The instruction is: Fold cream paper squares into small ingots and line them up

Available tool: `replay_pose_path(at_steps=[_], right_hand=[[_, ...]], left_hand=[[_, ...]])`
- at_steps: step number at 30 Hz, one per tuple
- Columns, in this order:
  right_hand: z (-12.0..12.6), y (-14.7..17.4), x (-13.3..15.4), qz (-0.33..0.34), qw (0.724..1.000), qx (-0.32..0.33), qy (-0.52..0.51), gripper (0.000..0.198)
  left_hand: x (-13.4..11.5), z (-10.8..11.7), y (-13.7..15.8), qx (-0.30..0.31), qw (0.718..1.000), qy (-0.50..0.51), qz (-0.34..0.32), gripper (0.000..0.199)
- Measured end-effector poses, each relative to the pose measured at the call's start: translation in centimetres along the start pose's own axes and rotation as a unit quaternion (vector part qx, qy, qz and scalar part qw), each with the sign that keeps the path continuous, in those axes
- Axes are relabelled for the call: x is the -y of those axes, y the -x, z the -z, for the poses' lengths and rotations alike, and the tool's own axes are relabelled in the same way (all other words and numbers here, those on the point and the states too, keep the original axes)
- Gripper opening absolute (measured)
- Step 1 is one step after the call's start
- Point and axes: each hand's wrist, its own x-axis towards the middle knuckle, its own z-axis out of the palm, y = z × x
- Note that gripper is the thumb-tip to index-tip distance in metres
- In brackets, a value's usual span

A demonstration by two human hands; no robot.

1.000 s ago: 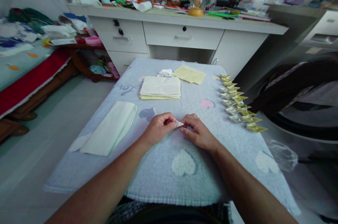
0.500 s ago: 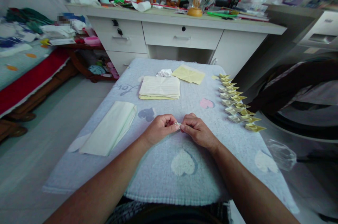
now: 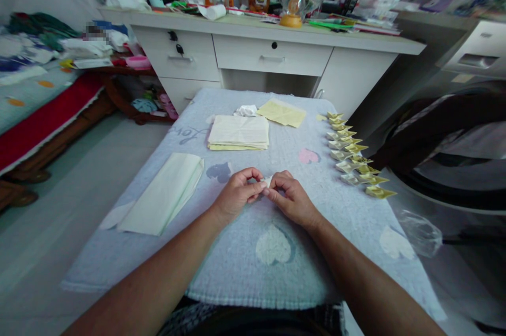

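Observation:
Between my fingertips is a small folded piece of white paper (image 3: 268, 181), mostly hidden by the hands. My left hand (image 3: 239, 192) pinches its left side, and my right hand (image 3: 291, 196) grips it from the right with thumb and fingers. Both hands are just above the blue cloth-covered table (image 3: 237, 272). Beyond them lies a stack of white and yellow paper sheets (image 3: 239, 131). Off to the right stand several folded paper boats (image 3: 353, 154), yellow and white, in a double row. A long folded white paper (image 3: 164, 193) lies to the left.
A yellow sheet (image 3: 281, 112) and a crumpled white paper (image 3: 245, 110) lie at the table's far side. Behind is a white desk (image 3: 272, 54) crowded with jars and stationery. A clear plastic bag (image 3: 421, 233) hangs by the right edge, near a washing machine (image 3: 474, 56).
My fingers have shifted on the small paper, and more of its white surface now shows between them. The left fingers have lifted slightly. The things on the table stay put.

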Motion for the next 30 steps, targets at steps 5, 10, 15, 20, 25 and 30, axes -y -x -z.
replay_pose_path(at_steps=[5, 10, 15, 20, 25, 30], right_hand=[[0.02, -0.05, 0.22, 0.016, 1.000, -0.002, 0.008, 0.038], [0.10, 0.03, 0.25, 0.040, 0.998, 0.031, 0.040, 0.031], [-0.14, 0.16, 0.12, 0.048, 0.996, 0.047, 0.059, 0.026], [-0.33, 0.24, 0.26, 0.047, 0.996, 0.049, 0.053, 0.033], [-0.40, 0.17, 0.39, 0.036, 0.997, 0.057, 0.042, 0.042], [-0.27, 0.01, 0.49, 0.040, 0.997, 0.060, 0.016, 0.046]], left_hand=[[0.17, -0.09, -0.06, 0.022, 1.000, 0.012, -0.014, 0.024], [-0.19, -0.32, -0.05, 0.019, 0.997, -0.059, -0.054, 0.023], [-0.41, -0.29, -0.14, 0.006, 0.993, -0.097, -0.061, 0.020], [-0.45, -0.13, -0.06, 0.001, 0.996, -0.077, -0.055, 0.018], [-0.33, -0.16, -0.13, -0.001, 0.996, -0.071, -0.052, 0.020], [-0.26, -0.21, -0.10, 0.003, 0.998, -0.054, -0.044, 0.019]])
